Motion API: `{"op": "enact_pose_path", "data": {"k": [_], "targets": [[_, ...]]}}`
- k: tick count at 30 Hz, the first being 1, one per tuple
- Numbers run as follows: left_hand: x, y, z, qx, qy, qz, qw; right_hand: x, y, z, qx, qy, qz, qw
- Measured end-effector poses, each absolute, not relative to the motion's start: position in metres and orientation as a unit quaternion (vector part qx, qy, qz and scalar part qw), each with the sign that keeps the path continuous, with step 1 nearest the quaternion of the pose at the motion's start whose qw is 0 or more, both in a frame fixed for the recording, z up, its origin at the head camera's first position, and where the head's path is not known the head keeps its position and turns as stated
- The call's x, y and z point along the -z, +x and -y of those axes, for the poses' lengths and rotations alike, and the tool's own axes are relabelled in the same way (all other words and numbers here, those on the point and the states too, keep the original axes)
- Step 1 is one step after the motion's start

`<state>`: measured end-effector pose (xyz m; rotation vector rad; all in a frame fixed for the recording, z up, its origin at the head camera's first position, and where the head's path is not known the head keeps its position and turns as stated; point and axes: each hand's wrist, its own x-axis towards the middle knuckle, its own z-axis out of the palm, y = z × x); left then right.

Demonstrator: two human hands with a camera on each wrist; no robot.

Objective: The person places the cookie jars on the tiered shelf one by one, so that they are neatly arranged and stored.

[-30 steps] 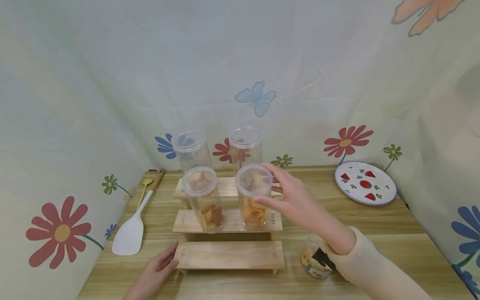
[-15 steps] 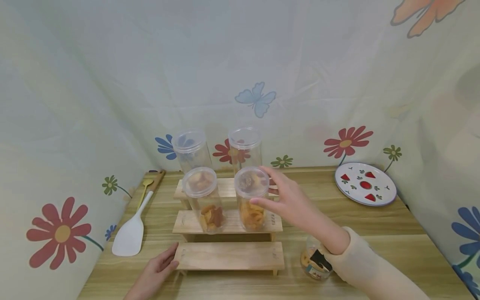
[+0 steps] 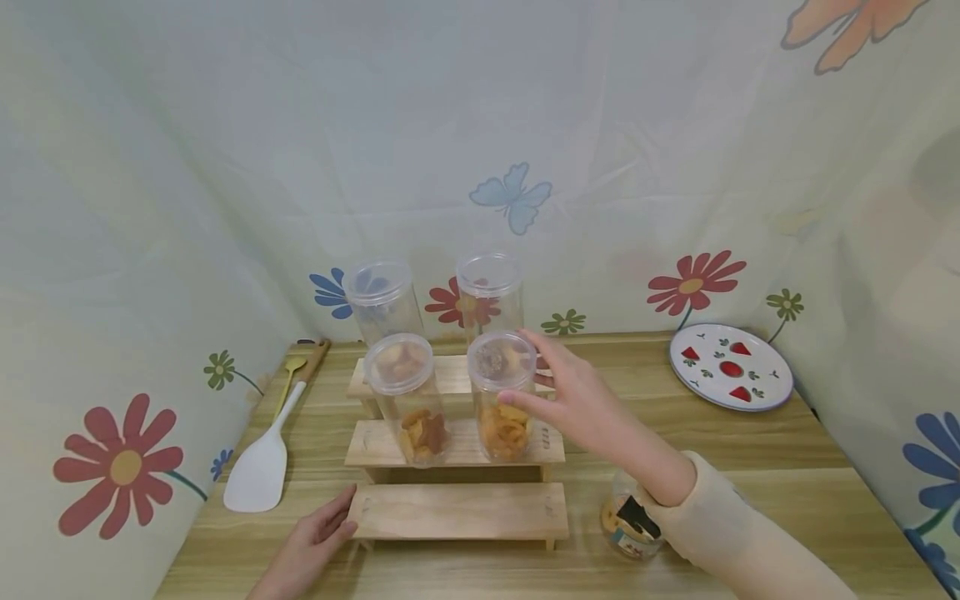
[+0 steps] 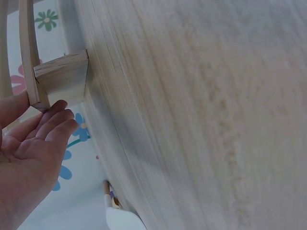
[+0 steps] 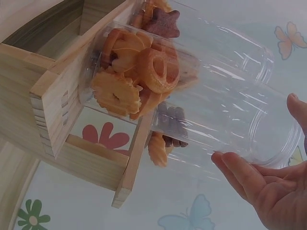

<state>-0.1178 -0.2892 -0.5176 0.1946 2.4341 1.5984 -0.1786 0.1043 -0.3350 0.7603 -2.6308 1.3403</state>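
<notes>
My right hand [image 3: 581, 400] holds a clear lidded jar [image 3: 506, 429] of cookies near its top, thumb on the near side and fingers behind. Upright, that jar stands on the middle step of a three-step wooden rack [image 3: 461, 510]. Ring-shaped and flower-shaped cookies [image 5: 115, 93] fill its lower part in the right wrist view. Beside it on the left is a similar cookie jar [image 3: 405, 400]. Two more jars, the left [image 3: 386, 304] and right [image 3: 491, 292], rise behind on the top step. My left hand [image 3: 309, 537] pinches the bottom step's left end.
A small tub of cookies [image 3: 630, 542] with a dark label stands right of the rack, partly behind my sleeve. At the back right lies a patterned plate [image 3: 731, 379]. Left of the rack are a white spatula [image 3: 258, 471] and a yellow spoon [image 3: 295, 364].
The right-hand front jar has shifted slightly left on the middle step, along with my right hand, and its cookies have turned a little. My left hand stays at the rack's end.
</notes>
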Motion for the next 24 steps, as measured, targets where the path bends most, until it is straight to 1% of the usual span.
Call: {"op": "enact_pose_path", "data": {"k": [5,14,24], "targets": [[0.516,-0.118,0.289,-0.55,0.074,-0.825,0.107,0.335,-0.179,-0.104,-0.433,0.251,0.864,0.05],[0.516,-0.118,0.289,-0.549,0.069,-0.825,0.116,0.335,-0.179,-0.105,-0.427,0.25,0.868,0.04],[0.514,-0.118,0.289,-0.547,0.075,-0.825,0.117,0.328,-0.169,-0.114,-0.411,0.235,0.88,0.041]]}}
